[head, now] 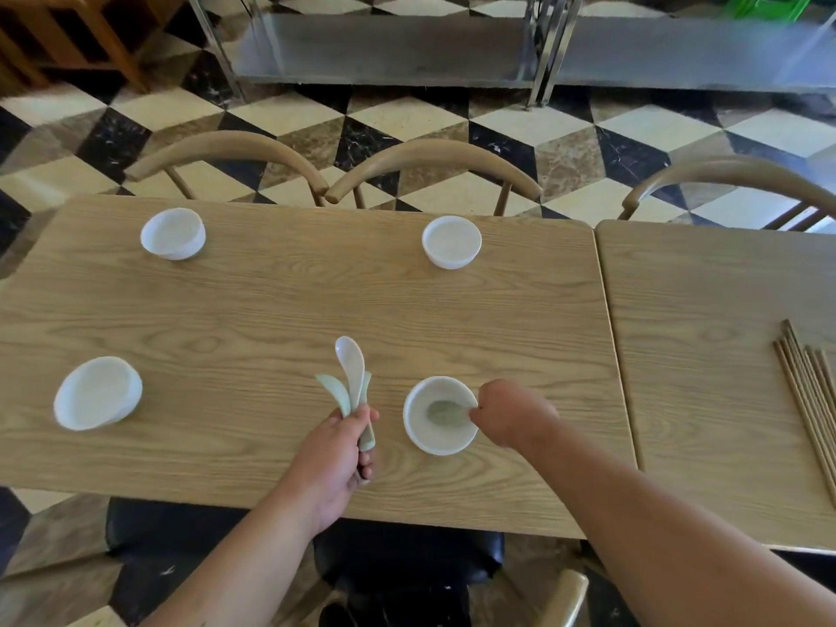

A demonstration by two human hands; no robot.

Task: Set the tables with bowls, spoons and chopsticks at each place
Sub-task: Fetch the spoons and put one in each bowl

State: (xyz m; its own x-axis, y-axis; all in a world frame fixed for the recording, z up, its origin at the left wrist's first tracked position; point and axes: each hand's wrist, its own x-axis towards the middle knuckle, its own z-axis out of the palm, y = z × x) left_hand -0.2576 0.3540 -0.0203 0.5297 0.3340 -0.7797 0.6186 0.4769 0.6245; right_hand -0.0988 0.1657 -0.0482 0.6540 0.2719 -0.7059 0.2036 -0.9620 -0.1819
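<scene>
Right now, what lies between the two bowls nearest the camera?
In the head view, the left hand, gripping a bunch of spoons, lies between the near-left bowl and the near-right bowl; the rest is bare table.

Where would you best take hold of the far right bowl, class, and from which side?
Pinch the near rim of the far right bowl from above: it stands upright and empty, its thin wall open to a thumb inside.

The wooden table (316,300) carries the spoon-holding bowl (434,442), with three white bowls (97,393) left of and beyond it (chopsticks (809,400) lie rightward, on the adjoining table (701,332)).
</scene>
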